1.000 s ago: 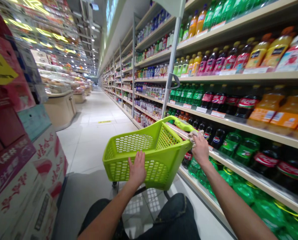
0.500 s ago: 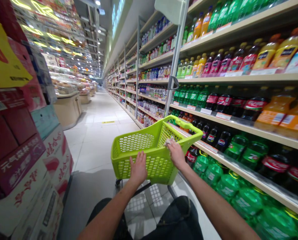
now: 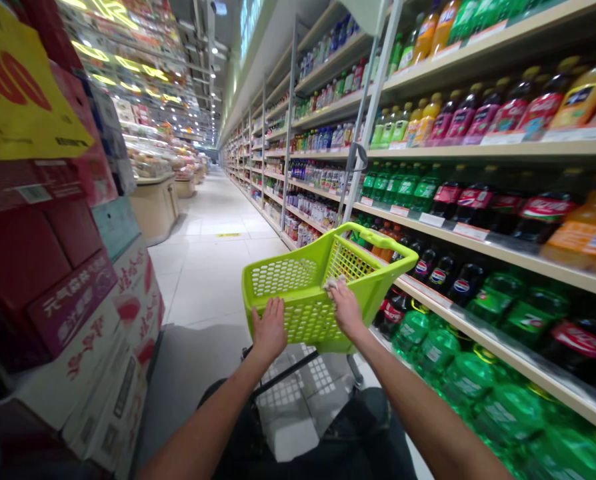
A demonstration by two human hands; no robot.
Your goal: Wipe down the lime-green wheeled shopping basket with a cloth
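A lime-green plastic shopping cart [image 3: 305, 320] with perforated walls stands sideways in front of me, its handle end [image 3: 378, 241] on the right. My left hand [image 3: 271, 328] lies with fingers stretched out against the near wall, fingertips by the top rim, holding nothing. My right hand [image 3: 345, 305] is closed on a crumpled pale cloth [image 3: 335, 283] at the near rim, beside the yellow inner grid [image 3: 351, 257]. The palm side of that hand is hidden. Below the basket show the cart's dark metal frame and wheels.
Shelves of soda and juice bottles [image 3: 483, 200] run along the right, close to the cart handle. Stacked drink cartons [image 3: 98, 333] with a yellow price sign [image 3: 23, 87] stand at my left. A tiled aisle [image 3: 203, 267] leads past display counters [image 3: 153, 207].
The view has shifted, so cart and shelves appear further right. Against the cart, both hands have moved left along the near side, the cloth still in my right hand.
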